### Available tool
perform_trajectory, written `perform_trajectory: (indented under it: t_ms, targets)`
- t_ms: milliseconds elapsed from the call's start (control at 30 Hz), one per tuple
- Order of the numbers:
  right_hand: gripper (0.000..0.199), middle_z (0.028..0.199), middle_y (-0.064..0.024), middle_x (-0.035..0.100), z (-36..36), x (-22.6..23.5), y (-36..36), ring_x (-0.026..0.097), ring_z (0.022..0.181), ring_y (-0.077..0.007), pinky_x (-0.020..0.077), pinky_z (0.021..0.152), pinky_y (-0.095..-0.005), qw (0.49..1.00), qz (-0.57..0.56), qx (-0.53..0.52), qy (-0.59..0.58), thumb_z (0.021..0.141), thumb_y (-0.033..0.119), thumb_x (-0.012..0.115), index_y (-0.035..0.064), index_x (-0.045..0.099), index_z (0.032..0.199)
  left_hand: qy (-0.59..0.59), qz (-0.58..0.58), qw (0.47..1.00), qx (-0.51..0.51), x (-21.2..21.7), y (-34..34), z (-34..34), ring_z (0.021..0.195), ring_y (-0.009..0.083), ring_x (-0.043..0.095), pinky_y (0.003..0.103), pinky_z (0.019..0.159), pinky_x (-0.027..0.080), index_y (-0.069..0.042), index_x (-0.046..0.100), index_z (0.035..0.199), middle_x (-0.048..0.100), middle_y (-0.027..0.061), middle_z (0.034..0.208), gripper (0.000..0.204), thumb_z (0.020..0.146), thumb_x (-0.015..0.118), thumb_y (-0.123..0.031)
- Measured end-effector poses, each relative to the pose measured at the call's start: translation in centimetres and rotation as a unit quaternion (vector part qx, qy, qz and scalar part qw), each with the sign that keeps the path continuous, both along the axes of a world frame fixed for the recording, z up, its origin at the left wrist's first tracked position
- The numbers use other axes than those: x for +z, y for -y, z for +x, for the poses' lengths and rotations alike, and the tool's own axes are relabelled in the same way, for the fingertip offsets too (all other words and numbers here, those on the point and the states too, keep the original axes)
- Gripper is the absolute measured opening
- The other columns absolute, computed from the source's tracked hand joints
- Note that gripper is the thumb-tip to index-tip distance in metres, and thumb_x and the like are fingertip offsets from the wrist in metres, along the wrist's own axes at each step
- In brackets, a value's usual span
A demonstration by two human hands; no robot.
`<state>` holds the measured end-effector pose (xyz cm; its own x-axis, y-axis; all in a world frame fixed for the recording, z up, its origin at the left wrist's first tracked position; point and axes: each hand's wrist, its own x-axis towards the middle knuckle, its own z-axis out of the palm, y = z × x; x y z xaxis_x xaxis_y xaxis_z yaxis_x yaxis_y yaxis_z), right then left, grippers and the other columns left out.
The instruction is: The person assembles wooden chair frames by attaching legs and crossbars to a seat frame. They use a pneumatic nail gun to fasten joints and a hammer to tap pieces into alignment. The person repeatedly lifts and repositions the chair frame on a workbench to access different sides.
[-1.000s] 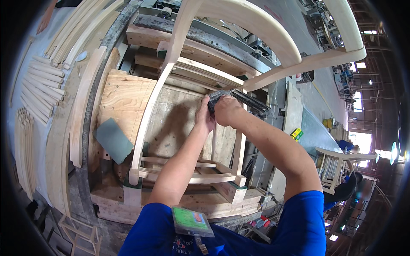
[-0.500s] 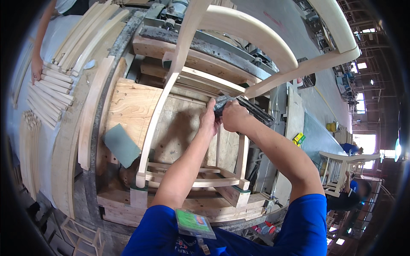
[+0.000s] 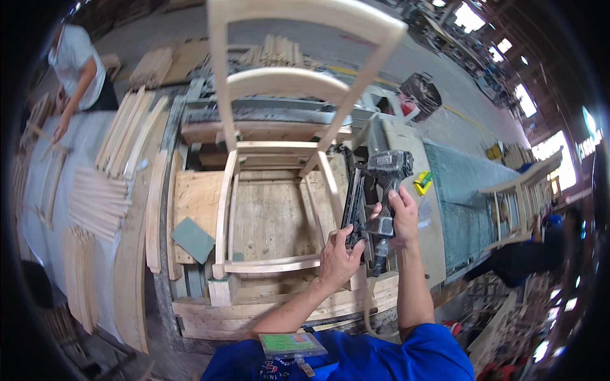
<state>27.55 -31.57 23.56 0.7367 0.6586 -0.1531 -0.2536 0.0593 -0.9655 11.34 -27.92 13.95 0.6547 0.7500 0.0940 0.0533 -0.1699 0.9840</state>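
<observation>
A black pneumatic nail gun (image 3: 390, 166) is in both my hands, to the right of a pale wooden chair frame (image 3: 273, 265). My right hand (image 3: 405, 217) is wrapped round its handle. My left hand (image 3: 341, 257) grips the lower end of its long magazine, fingers closed against it. A hose (image 3: 368, 311) runs down from below the gun's handle toward my body. The chair frame lies in a wooden jig (image 3: 254, 320), its curved back rising at the far side and its seat opening showing the boards below.
A grey-green sheet (image 3: 192, 240) lies on a plywood piece left of the chair. Stacked wooden sticks (image 3: 98, 193) cover the left table, where a co-worker (image 3: 79, 66) handles wood pieces. A yellow-green packet (image 3: 422, 183) lies right of the gun. Another chair (image 3: 524, 197) stands farther right.
The nail gun has come out from inside the chair frame to its right side. My left hand has shifted onto the magazine. The view has tilted up, showing more of the co-worker.
</observation>
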Motion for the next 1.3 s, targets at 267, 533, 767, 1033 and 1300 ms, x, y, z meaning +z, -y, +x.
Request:
perform_trajectory:
  t_ms: [267, 533, 767, 1033, 1300]
  targets:
    - [0.039, 0.094, -0.0073, 0.063, -1.0, 5.4, 11.5, 0.065, 0.068, -0.0136, 0.0584, 0.062, -0.0305, 0.961, 0.143, -0.171, 0.165, 0.101, 0.004, 0.063, -0.0002, 0.046, 0.136, -0.100, -0.012, 0.993, -0.066, 4.8, 6.5, 2.4, 0.072, 0.0339, 0.071, 0.043, 0.065, 0.056, -0.002, 0.061, 0.085, 0.072, 0.0196, 0.095, 0.036, 0.087, 0.085, -0.029]
    - [0.047, 0.112, -0.0116, 0.063, 5.4, 8.3, 22.0, 0.063, 0.068, -0.0120, 0.0594, 0.062, -0.0309, 0.957, 0.148, -0.195, 0.157, 0.100, 0.004, 0.060, 0.0011, 0.039, 0.141, -0.049, 0.264, 0.922, -0.279, 3.4, 12.1, 0.2, 0.105, 0.0414, 0.073, 0.044, 0.088, 0.058, -0.006, 0.074, 0.104, 0.045, 0.0322, 0.155, 0.032, 0.090, 0.079, -0.034]
    - [0.058, 0.121, -0.0145, 0.059, 5.5, 6.7, 27.8, 0.062, 0.068, -0.0108, 0.0562, 0.057, -0.0280, 0.958, 0.055, -0.225, 0.171, 0.100, 0.001, 0.059, 0.0034, 0.030, 0.150, -0.117, 0.192, 0.931, -0.289, 3.3, 10.6, 6.2, 0.087, 0.0313, 0.075, 0.044, 0.079, 0.059, -0.004, 0.074, 0.107, 0.076, 0.0176, 0.103, 0.031, 0.095, 0.072, -0.034]
    - [0.069, 0.134, -0.0187, 0.056, -2.7, 2.8, 37.2, 0.063, 0.067, -0.0158, 0.0553, 0.058, -0.0301, 0.953, -0.042, -0.288, 0.084, 0.096, -0.004, 0.058, -0.0008, 0.024, 0.156, -0.176, 0.262, 0.895, -0.315, -1.4, 8.4, 23.7, 0.093, 0.0379, 0.072, 0.049, 0.083, 0.056, -0.006, 0.075, 0.101, 0.074, 0.0208, 0.096, 0.025, 0.092, 0.072, -0.029]
    - [0.088, 0.149, -0.0261, 0.045, -9.4, -4.1, 46.4, 0.063, 0.068, -0.0161, 0.0523, 0.057, -0.0288, 0.825, -0.237, -0.512, 0.027, 0.099, 0.000, 0.062, 0.0048, 0.004, 0.165, -0.240, 0.422, 0.820, -0.304, -6.8, 16.3, 36.0, 0.103, 0.0393, 0.070, 0.051, 0.088, 0.057, -0.002, 0.076, 0.100, 0.070, 0.0234, 0.109, 0.024, 0.089, 0.073, -0.023]
